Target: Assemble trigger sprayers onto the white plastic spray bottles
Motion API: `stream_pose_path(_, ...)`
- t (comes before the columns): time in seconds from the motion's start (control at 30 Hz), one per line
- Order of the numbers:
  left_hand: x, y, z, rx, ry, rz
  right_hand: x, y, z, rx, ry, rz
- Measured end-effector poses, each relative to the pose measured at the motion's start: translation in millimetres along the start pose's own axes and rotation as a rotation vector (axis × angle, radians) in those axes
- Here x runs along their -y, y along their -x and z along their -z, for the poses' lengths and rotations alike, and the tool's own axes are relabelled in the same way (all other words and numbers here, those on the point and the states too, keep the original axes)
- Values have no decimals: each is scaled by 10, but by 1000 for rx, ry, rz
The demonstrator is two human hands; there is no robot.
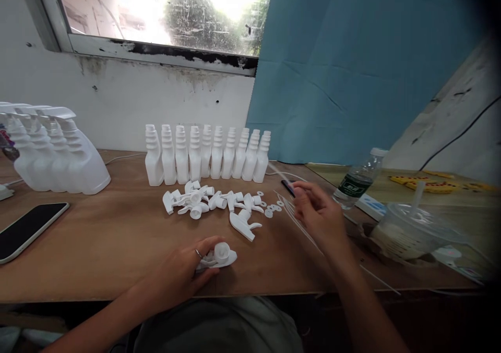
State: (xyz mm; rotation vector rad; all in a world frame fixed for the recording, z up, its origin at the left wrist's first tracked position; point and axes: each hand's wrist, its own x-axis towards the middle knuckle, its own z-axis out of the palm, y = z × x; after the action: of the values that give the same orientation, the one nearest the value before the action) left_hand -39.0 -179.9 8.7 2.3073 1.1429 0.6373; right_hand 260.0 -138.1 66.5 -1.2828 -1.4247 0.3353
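Note:
My left hand is closed around a white spray trigger head near the table's front edge. My right hand hovers over thin clear dip tubes, fingers curled together; whether it holds a tube is unclear. Small white washers lie just left of it. A pile of loose white trigger heads sits in the middle of the wooden table. Behind the pile stands a row of several empty white bottles.
Several bottles fitted with triggers stand at the far left. A phone lies at the left edge. At the right are a plastic water bottle, a lidded drink cup with a straw and yellow items.

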Motion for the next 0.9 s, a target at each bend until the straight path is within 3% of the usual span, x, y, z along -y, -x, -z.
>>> stream_pose_path(0.23, 21, -12, -30, -13, 10, 19, 479, 217, -473, 415, -881, -191)
stream_pose_path(0.37, 23, -33, -35, -26, 41, -8, 593, 297, -757, 560, -1189, -378)
stream_pose_path(0.53, 53, -28, -58, -32, 51, -37, 660, 442, -1000, 532, -1334, -468)
stream_pose_path(0.73, 36, -39, -49, -16, 72, -46, 636, 493, -1070, 451, -1347, -326)
stream_pose_path(0.9, 13, -50, -26, 2, 96, -36, 625, 530, -1104, 469, -1343, -283)
